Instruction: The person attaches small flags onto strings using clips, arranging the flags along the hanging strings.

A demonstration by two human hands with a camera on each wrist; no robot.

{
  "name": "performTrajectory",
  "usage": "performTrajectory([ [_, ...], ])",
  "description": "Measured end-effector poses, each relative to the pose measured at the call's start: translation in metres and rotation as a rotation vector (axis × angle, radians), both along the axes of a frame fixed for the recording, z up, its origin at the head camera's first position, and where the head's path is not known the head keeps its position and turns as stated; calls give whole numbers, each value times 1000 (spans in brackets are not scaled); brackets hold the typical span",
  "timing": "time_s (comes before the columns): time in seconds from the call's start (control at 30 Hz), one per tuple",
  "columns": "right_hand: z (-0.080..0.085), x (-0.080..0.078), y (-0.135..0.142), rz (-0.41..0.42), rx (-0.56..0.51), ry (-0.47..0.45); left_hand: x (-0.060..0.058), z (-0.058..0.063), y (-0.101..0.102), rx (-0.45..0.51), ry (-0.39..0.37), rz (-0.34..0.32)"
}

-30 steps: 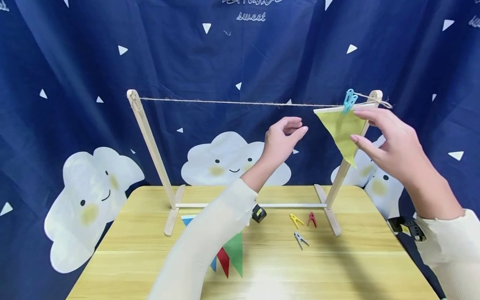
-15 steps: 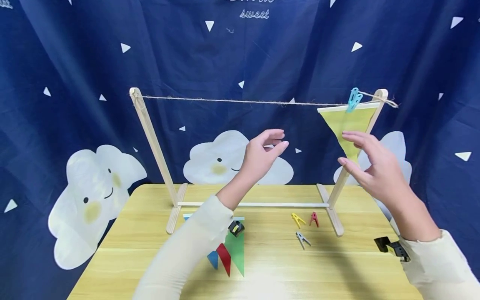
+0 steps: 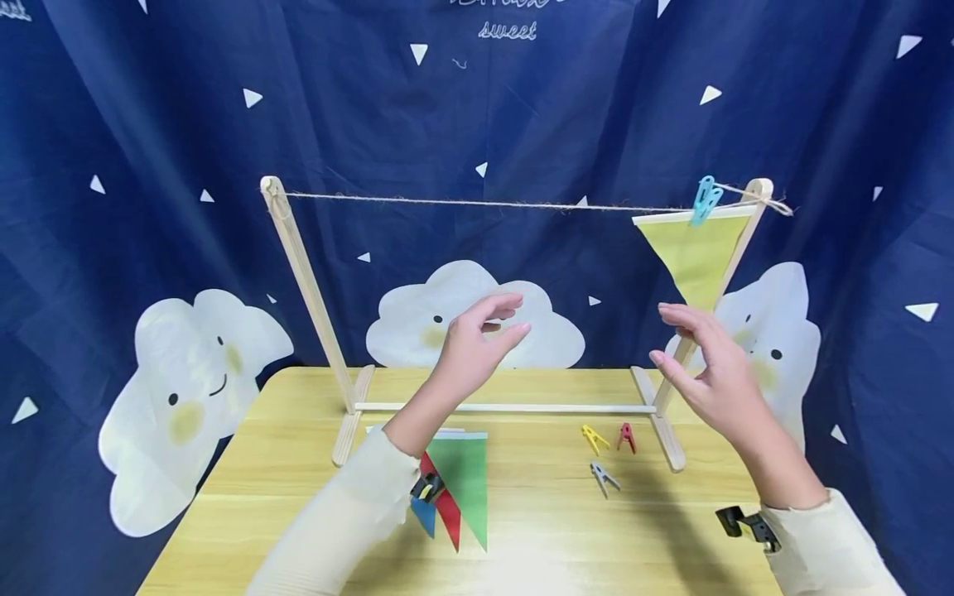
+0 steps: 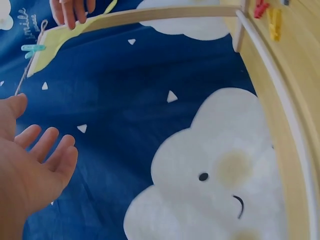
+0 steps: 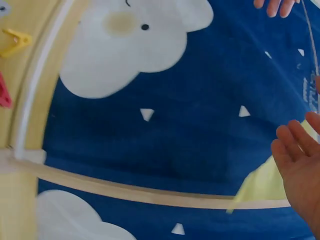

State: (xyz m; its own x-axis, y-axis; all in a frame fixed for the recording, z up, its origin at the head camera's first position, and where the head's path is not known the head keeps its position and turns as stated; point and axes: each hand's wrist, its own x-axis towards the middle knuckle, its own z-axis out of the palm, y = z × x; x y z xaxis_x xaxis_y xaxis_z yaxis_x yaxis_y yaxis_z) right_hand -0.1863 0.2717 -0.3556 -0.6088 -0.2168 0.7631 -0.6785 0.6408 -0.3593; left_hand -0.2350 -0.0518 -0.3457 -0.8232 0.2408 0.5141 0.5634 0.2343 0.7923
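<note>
A yellow triangular pennant point(image 3: 696, 252) hangs from a string point(image 3: 462, 202) near its right end, held by a blue clothespin point(image 3: 705, 201). My right hand point(image 3: 711, 377) is in the air just below the pennant, its lower tip hidden behind the fingers; the hand holds nothing. To the left, my left hand point(image 3: 473, 343) is raised over the table with relaxed, bent fingers and nothing in them. In the left wrist view the left palm point(image 4: 35, 170) shows bare. Under the left forearm lie green point(image 3: 465, 480), red point(image 3: 449, 517) and blue point(image 3: 423, 515) pennants, partly covered by the sleeve.
Yellow point(image 3: 594, 439), red point(image 3: 626, 437) and grey point(image 3: 604, 478) clothespins lie on the wooden table point(image 3: 566, 530). A wooden stand's left post point(image 3: 309, 290) and right post hold the string, with a white crossbar point(image 3: 551, 408) low between them. A blue curtain point(image 3: 477, 108) hangs behind.
Both hands have moved down and to the left. The right hand has come away from the pennant's top edge, and the pennant stays hanging from the clothespin.
</note>
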Motion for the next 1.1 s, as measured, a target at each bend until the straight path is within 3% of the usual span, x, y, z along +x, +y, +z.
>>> performTrajectory([
  [0.3, -44, -7, -10, -2, -62, -107, 13, -22, -26, -120, -32, 44],
  [0.73, -89, -11, -17, -7, -74, -193, 18, -53, -50, -293, -57, 102],
  [1.1, -128, 0, -18, -95, 29, -311, 18, -97, -78, -432, -65, 148],
])
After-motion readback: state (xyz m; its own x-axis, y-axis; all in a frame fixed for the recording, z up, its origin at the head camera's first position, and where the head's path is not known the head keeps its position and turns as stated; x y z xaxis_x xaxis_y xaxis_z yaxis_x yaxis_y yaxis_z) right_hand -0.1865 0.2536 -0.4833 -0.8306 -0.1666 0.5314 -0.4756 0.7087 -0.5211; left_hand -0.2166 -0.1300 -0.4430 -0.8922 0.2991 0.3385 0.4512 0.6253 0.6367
